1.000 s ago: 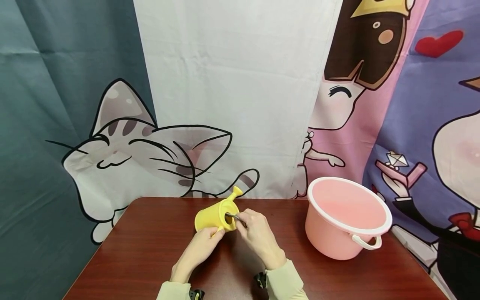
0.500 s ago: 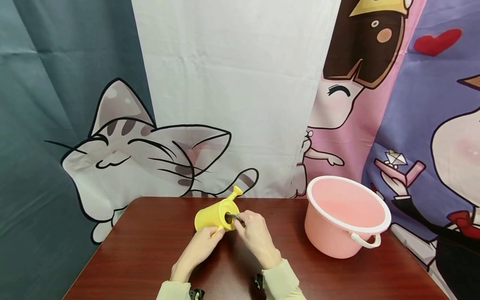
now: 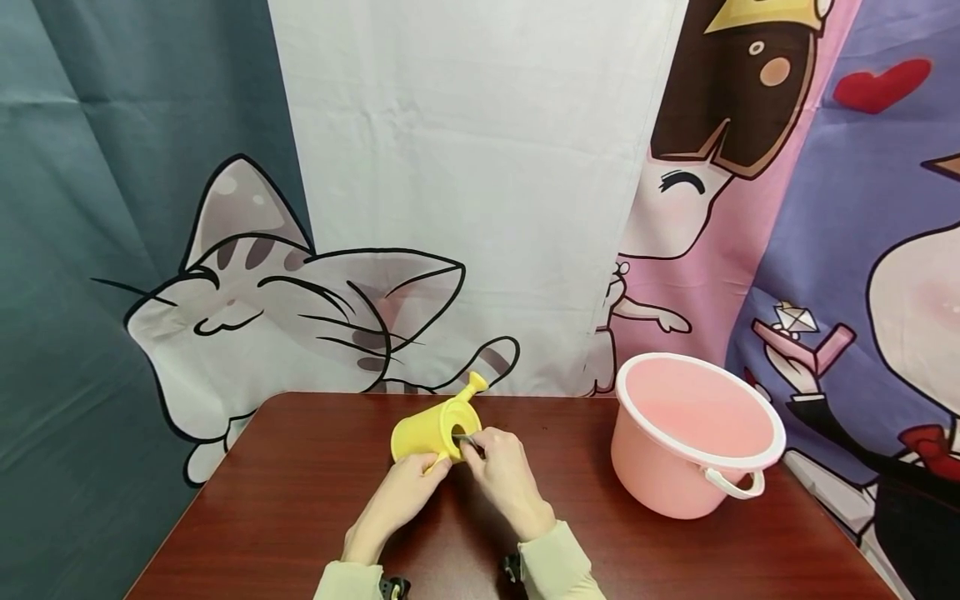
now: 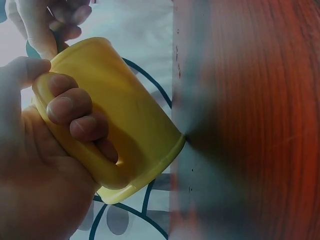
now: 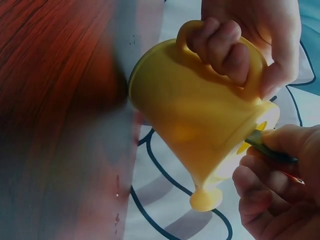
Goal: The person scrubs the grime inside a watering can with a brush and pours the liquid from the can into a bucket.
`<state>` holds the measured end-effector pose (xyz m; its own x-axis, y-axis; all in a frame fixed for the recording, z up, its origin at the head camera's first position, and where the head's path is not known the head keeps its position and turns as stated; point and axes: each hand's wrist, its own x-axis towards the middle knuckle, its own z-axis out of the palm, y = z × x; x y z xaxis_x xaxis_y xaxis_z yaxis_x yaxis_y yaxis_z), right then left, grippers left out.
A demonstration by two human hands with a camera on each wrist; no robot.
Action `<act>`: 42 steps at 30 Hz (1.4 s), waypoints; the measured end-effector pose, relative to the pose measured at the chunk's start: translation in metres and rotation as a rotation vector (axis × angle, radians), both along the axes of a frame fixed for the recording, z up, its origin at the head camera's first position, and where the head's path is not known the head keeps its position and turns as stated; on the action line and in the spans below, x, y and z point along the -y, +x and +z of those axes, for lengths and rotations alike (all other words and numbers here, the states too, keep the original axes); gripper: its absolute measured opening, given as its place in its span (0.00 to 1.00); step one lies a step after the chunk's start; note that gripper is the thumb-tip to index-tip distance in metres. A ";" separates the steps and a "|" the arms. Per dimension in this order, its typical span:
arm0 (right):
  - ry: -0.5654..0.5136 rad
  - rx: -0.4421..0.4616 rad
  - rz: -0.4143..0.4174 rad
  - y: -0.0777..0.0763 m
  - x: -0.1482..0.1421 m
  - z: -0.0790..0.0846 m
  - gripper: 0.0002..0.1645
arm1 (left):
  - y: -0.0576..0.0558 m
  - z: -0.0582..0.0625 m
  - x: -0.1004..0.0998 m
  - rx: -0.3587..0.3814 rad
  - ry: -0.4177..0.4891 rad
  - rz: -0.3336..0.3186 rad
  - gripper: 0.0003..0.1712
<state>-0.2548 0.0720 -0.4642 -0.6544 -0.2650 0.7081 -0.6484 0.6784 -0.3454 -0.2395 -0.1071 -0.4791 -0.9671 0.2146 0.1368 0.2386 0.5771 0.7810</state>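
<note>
A yellow toy watering can (image 3: 420, 437) is tilted on its side, spout up and mouth toward the right. My left hand (image 3: 401, 496) grips its handle (image 4: 100, 165), fingers curled through the loop. In the left wrist view the can's base edge comes down right at the table. My right hand (image 3: 506, 479) pinches a slim dark tool (image 5: 272, 147) between thumb and fingers. Its front end reaches through the round opening into the can, where the tip is hidden, so I cannot tell the kind of tool.
A pink bucket (image 3: 652, 475) with a white rim and a white handle stands on the right of the reddish-brown wooden table (image 3: 247, 517). A cartoon-printed curtain (image 3: 480, 167) hangs directly behind the table's back edge.
My right hand and wrist have shifted slightly left, closer to the can's mouth, with the dark tool still pinched. The left hand and the can stay almost where they were.
</note>
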 end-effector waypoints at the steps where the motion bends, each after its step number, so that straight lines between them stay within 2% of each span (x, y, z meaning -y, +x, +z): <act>1: 0.004 0.000 -0.004 0.000 0.000 0.000 0.10 | 0.000 0.000 0.000 0.000 0.003 0.000 0.23; 12: 0.025 -0.034 0.002 0.000 -0.011 0.009 0.13 | 0.001 -0.001 0.000 0.023 0.002 -0.002 0.23; 17: 0.039 -0.060 0.023 0.001 -0.020 0.019 0.09 | 0.000 -0.001 0.001 0.020 0.006 -0.003 0.24; 27: 0.120 -0.094 0.060 0.009 -0.027 0.037 0.15 | -0.001 -0.002 0.002 0.027 0.008 -0.019 0.25; 35: 0.052 -0.088 0.054 0.004 -0.025 0.030 0.21 | -0.001 -0.002 0.003 0.017 0.009 -0.020 0.25; 42: -0.020 0.017 0.013 -0.003 -0.023 0.017 0.27 | -0.001 -0.001 0.001 0.026 0.022 -0.026 0.25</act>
